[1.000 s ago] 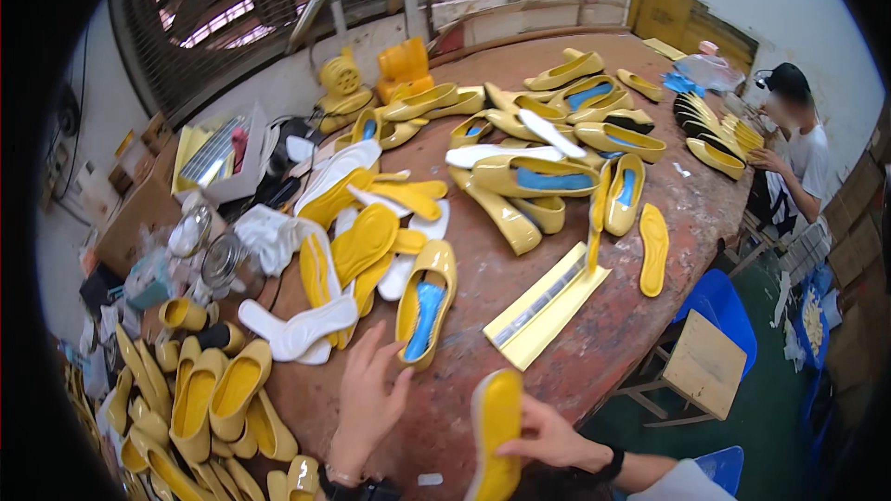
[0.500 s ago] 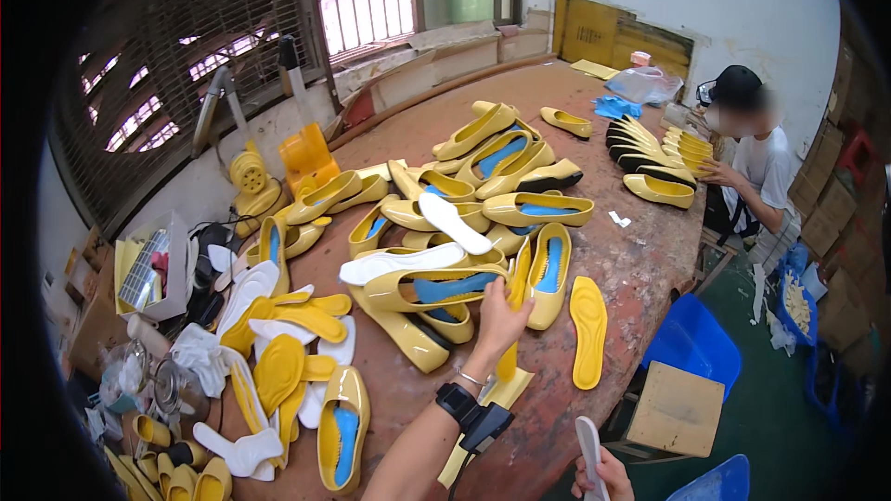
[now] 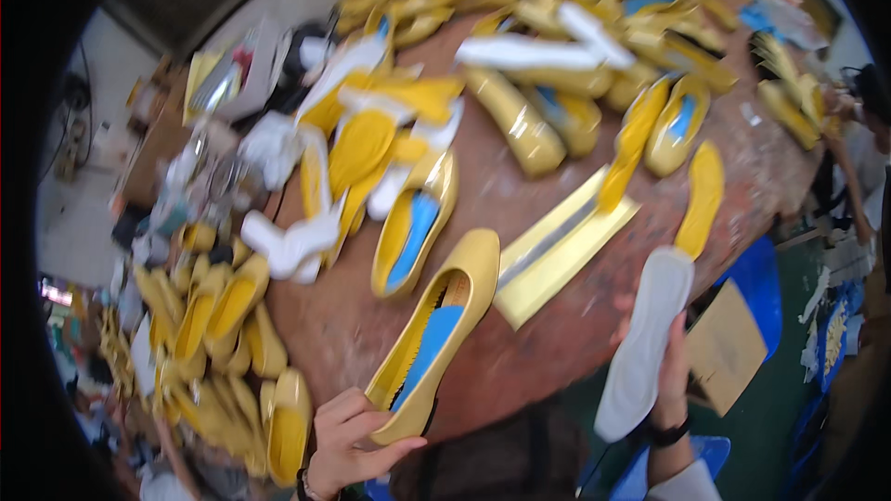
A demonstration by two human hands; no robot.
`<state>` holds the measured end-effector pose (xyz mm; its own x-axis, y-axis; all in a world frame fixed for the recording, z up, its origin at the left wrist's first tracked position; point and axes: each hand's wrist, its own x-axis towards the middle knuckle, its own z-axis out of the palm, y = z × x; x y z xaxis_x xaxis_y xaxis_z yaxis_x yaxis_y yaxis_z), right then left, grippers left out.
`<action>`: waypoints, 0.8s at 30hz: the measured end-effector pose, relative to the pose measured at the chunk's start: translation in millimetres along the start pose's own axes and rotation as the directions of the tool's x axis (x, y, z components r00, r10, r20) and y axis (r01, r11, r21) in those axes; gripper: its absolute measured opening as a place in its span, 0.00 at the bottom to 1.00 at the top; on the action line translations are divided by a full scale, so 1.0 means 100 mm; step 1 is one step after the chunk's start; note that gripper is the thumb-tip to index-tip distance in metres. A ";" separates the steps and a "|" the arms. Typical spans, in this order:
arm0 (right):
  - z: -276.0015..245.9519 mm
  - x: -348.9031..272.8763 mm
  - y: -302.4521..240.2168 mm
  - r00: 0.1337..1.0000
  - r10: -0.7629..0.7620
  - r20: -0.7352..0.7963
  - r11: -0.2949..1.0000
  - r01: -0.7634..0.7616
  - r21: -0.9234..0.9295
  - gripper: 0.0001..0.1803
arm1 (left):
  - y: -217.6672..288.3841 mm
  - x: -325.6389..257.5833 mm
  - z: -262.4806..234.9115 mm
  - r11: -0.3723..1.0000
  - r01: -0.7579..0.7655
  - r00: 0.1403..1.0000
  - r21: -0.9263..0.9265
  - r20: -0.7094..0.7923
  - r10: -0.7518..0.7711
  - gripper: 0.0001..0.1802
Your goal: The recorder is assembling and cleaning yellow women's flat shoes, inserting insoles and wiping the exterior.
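Observation:
My left hand (image 3: 348, 436) grips the heel of a yellow flat shoe (image 3: 445, 329) with a blue lining, held over the near edge of the brown table (image 3: 548, 353). My right hand (image 3: 670, 366) holds a white insole (image 3: 645, 343) upright, off the table's near right edge. Another yellow shoe with blue lining (image 3: 415, 223) lies just beyond the held shoe. The picture is blurred by motion.
Several yellow shoes and yellow and white insoles cover the table's middle and far side. A flat yellow strip (image 3: 566, 246) lies near the front. A heap of yellow shoes (image 3: 218, 334) lies low at the left. A cardboard box (image 3: 733, 339) and a blue stool (image 3: 756, 269) stand at the right. A seated person (image 3: 868, 130) is at the far right.
My left hand has drawn back from the pile and now holds a yellow shoe near the table's front edge. The white insole in my right hand has risen. The view has dipped downward.

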<state>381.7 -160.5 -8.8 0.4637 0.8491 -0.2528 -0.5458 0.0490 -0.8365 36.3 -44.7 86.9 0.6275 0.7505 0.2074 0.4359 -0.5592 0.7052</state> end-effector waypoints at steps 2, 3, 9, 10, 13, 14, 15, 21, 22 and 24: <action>0.24 -0.10 0.00 0.994 0.012 0.110 0.948 0.024 -0.317 0.36 | -0.19 -0.75 -0.10 0.985 0.030 0.988 0.171 0.146 -0.056 0.18; 0.36 -0.13 -0.01 0.973 0.020 0.232 0.876 0.095 -0.473 0.35 | -0.31 -1.08 -0.12 0.960 0.066 0.977 0.274 0.177 -0.117 0.16; 1.33 -0.37 0.75 0.381 0.117 0.917 0.203 0.895 -0.397 0.25 | -0.93 -2.20 0.03 0.806 0.251 0.949 0.536 0.029 -0.315 0.15; 1.49 -0.44 0.93 0.321 0.085 0.943 0.218 0.918 -0.332 0.24 | -1.01 -2.25 0.12 0.822 0.274 0.957 0.499 -0.059 -0.283 0.18; 1.84 -0.57 1.43 0.219 0.116 0.969 0.257 0.936 -0.242 0.21 | -1.18 -2.28 0.42 0.908 0.334 0.916 0.254 -0.313 -0.250 0.30; 1.93 -0.59 1.57 0.175 0.127 0.976 0.289 0.935 -0.205 0.19 | -1.21 -2.28 0.48 0.931 0.361 0.853 0.056 -0.422 -0.306 0.39; 2.02 -0.62 1.69 0.175 0.140 0.974 0.285 0.935 -0.209 0.19 | -1.23 -2.27 0.53 0.944 0.328 0.844 0.036 -0.460 -0.276 0.39; 2.26 -0.60 1.96 0.210 0.217 0.953 0.469 0.834 -0.291 0.17 | -1.33 -2.28 0.66 0.963 0.256 0.800 -0.082 -0.542 -0.258 0.70; 2.27 -0.60 1.96 0.227 0.223 0.948 0.457 0.835 -0.307 0.17 | -1.34 -2.29 0.67 0.959 0.274 0.800 -0.072 -0.536 -0.268 0.73; 2.30 -0.62 1.97 0.241 0.248 0.938 0.453 0.827 -0.332 0.18 | -1.36 -2.31 0.70 0.958 0.275 0.793 -0.078 -0.546 -0.272 0.74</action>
<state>84.9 -82.1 -45.6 -0.6787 0.7101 0.1874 0.3685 0.5501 -0.7494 -122.9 -166.6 -103.9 0.0267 0.9392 0.3424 0.5401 -0.3017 0.7856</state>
